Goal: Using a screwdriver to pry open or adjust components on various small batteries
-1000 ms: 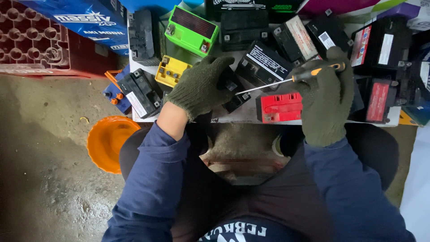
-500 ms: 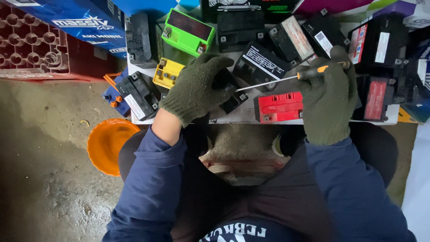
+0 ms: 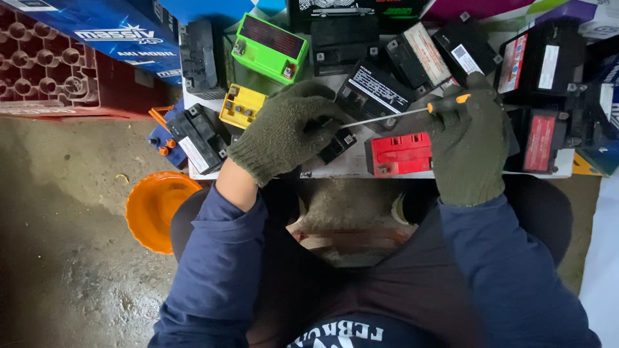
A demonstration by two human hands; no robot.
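Note:
Both my hands wear dark green knit gloves. My left hand (image 3: 284, 132) presses down on a small black battery (image 3: 335, 143) at the front of a white board (image 3: 342, 169). My right hand (image 3: 472, 151) grips a screwdriver (image 3: 412, 111) with an orange-and-black handle. Its thin metal shaft runs left, with the tip at the black battery under my left fingers. A red battery (image 3: 400, 153) lies between my two hands.
Several more batteries crowd the board: a bright green one (image 3: 267, 47), a yellow one (image 3: 240, 106), black ones (image 3: 374, 90). A red crate (image 3: 45, 71) and blue boxes (image 3: 122, 32) stand at the left. An orange bowl (image 3: 155, 209) sits on the concrete floor.
The view has shifted slightly. My hands stay in nearly the same place, with the screwdriver tip still at the black battery.

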